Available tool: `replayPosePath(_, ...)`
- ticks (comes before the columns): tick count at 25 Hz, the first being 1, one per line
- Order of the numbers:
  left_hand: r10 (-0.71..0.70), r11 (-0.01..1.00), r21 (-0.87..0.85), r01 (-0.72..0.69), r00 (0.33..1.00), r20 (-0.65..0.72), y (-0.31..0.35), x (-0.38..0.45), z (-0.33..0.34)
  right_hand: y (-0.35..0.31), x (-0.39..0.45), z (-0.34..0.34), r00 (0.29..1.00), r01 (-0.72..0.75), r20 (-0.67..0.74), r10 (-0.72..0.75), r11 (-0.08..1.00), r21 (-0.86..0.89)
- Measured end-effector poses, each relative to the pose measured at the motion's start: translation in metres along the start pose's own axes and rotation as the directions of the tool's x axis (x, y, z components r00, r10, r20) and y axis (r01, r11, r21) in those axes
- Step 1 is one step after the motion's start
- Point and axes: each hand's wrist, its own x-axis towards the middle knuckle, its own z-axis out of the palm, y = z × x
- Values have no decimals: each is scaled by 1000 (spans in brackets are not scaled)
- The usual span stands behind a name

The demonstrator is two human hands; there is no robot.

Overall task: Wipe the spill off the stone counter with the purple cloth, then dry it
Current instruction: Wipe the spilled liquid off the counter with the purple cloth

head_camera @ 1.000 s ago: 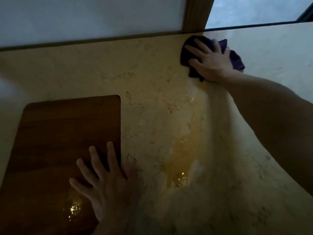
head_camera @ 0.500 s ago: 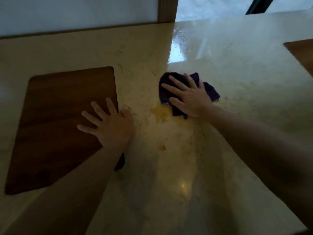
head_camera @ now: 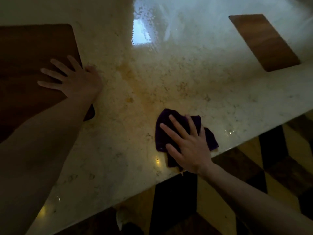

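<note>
The purple cloth (head_camera: 163, 131) lies crumpled on the pale stone counter (head_camera: 228, 102), close to its near edge. My right hand (head_camera: 188, 146) presses flat on the cloth with fingers spread. A thin amber smear of the spill (head_camera: 130, 85) streaks the counter from the middle toward the cloth. My left hand (head_camera: 72, 78) rests flat with straight fingers on the right edge of a dark wooden board (head_camera: 30, 61) at the left.
A second wooden board (head_camera: 262, 41) lies at the far right of the counter. Window light glares on the wet stone at the back. Below the counter's near edge is a dark and yellow patterned floor (head_camera: 245, 167).
My right hand has dragged the cloth from the back of the counter through the spill toward the near edge. The amber puddle has thinned to a smear. My left hand stays on the board.
</note>
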Motion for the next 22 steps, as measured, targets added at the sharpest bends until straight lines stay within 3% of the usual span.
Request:
replayPosePath(3, 3, 1000, -3, -3, 1000, 13, 1, -7, 0, -31, -29, 3, 953, -303, 29, 302, 950, 76)
replayPosePath(5, 0, 1000, -4, 0, 1000, 11, 2, -8, 0, -64, -28, 8, 836, -548, 40, 548, 827, 128)
replayPosePath(8, 5, 1000, -19, -4, 1000, 27, 2, -11, -5, -94, 7, 6, 681, -724, 76, 728, 655, 215)
replayPosePath(15, 41, 999, -35, -40, 998, 47, -1, -18, -5, -86, 142, -6, 569, -805, 34, 822, 548, 228)
replayPosePath(19, 41, 998, -40, -40, 999, 28, -2, -18, -5, -78, 213, -10, 587, -789, -1, 810, 572, 227)
replayPosePath(22, 34, 998, -55, -32, 999, 43, -2, -20, -8, -71, 279, -21, 648, -746, -10, 762, 637, 195)
